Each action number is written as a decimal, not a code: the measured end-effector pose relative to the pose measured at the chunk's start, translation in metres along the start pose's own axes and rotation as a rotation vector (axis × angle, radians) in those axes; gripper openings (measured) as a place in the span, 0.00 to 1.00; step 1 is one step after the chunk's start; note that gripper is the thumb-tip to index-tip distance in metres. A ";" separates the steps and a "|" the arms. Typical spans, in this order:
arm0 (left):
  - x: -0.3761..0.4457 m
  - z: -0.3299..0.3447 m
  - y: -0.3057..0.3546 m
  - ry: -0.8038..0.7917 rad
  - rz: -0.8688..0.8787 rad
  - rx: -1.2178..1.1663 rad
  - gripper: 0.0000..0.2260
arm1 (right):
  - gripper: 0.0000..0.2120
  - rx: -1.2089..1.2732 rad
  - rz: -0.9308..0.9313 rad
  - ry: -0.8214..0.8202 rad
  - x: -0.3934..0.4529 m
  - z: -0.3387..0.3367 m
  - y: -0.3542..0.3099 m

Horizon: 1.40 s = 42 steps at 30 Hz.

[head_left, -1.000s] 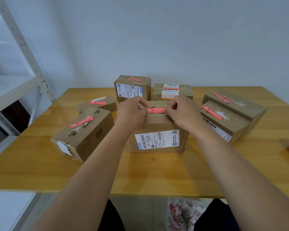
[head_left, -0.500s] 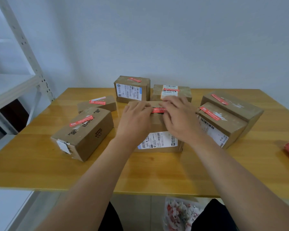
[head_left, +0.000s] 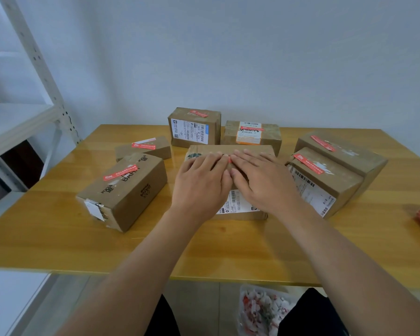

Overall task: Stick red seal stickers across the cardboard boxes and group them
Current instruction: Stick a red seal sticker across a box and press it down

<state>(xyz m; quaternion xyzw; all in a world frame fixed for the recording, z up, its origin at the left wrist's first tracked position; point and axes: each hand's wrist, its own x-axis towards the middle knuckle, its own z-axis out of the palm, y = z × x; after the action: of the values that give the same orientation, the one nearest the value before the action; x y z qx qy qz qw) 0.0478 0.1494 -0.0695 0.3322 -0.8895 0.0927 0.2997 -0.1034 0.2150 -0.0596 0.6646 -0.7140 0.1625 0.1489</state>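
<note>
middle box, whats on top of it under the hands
Both hands, left hand and right hand, lie flat on the middle box. Only a sliver of red sticker shows between them; the rest is covered.

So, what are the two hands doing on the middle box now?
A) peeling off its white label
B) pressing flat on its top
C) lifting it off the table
B: the left hand and right hand lie flat, fingers straight, on the middle box, which rests on the table.

brown centre box (head_left: 230, 151) on table, red seal sticker (head_left: 227, 158) barely visible on top.
</note>
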 end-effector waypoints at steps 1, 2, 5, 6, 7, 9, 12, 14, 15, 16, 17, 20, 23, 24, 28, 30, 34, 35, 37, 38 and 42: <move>0.000 0.000 0.000 -0.003 -0.006 0.006 0.20 | 0.27 0.003 0.010 0.009 0.000 0.001 0.000; 0.000 0.001 0.001 -0.001 -0.012 0.009 0.20 | 0.27 0.000 0.016 0.017 0.000 0.001 0.000; -0.001 0.004 0.001 0.017 -0.031 0.008 0.19 | 0.27 0.008 0.041 0.047 -0.002 0.003 -0.001; -0.001 0.005 0.001 0.019 -0.038 0.011 0.19 | 0.28 0.014 0.051 0.061 -0.003 0.003 -0.001; -0.001 0.006 0.001 0.017 -0.047 0.010 0.20 | 0.28 0.018 0.062 0.080 -0.003 0.005 -0.001; -0.001 0.007 0.002 0.011 -0.069 0.000 0.21 | 0.28 0.026 0.086 0.125 -0.006 0.008 0.000; -0.001 0.008 0.002 0.002 -0.122 0.006 0.24 | 0.29 0.052 0.127 0.159 -0.008 0.009 0.002; -0.002 0.009 0.001 -0.005 -0.152 0.017 0.27 | 0.29 0.062 0.145 0.154 -0.010 0.008 0.003; -0.002 0.009 0.001 -0.008 -0.161 0.020 0.27 | 0.29 0.059 0.147 0.145 -0.010 0.007 0.003; -0.002 0.009 0.001 -0.011 -0.167 0.021 0.27 | 0.29 0.053 0.146 0.137 -0.009 0.006 0.002; -0.002 0.009 0.001 -0.015 -0.169 0.019 0.27 | 0.29 0.043 0.143 0.135 -0.009 0.004 0.001; 0.000 0.006 0.003 -0.038 -0.151 0.029 0.22 | 0.26 -0.014 0.110 0.122 -0.008 -0.001 -0.001; 0.001 0.004 0.004 -0.068 -0.161 0.043 0.22 | 0.24 -0.058 0.090 0.057 -0.006 -0.003 0.000; 0.001 0.004 0.004 -0.075 -0.163 0.046 0.22 | 0.25 -0.057 0.091 0.047 -0.006 -0.002 0.000; 0.001 0.005 0.003 -0.067 -0.166 0.031 0.24 | 0.29 0.007 0.099 0.055 -0.006 -0.001 0.003; 0.001 0.006 0.003 -0.053 -0.177 0.014 0.26 | 0.31 0.052 0.115 0.065 -0.007 -0.002 0.003; 0.001 0.006 0.003 -0.065 -0.188 0.004 0.27 | 0.31 0.067 0.134 0.072 -0.008 -0.002 0.000; 0.001 0.005 0.003 -0.068 -0.178 0.010 0.25 | 0.30 0.039 0.121 0.061 -0.008 -0.002 0.000; 0.002 0.005 0.003 -0.075 -0.159 0.029 0.22 | 0.28 -0.022 0.100 0.021 -0.007 -0.003 0.000; 0.003 0.004 0.003 -0.083 -0.159 0.036 0.22 | 0.27 -0.036 0.098 0.003 -0.006 -0.004 0.000; 0.004 0.004 0.002 -0.118 -0.166 0.040 0.23 | 0.28 -0.016 0.099 -0.018 -0.004 -0.005 0.002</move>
<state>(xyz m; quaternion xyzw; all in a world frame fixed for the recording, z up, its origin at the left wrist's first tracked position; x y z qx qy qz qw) 0.0419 0.1468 -0.0703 0.4153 -0.8732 0.0654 0.2466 -0.1047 0.2210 -0.0566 0.6288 -0.7484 0.1583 0.1397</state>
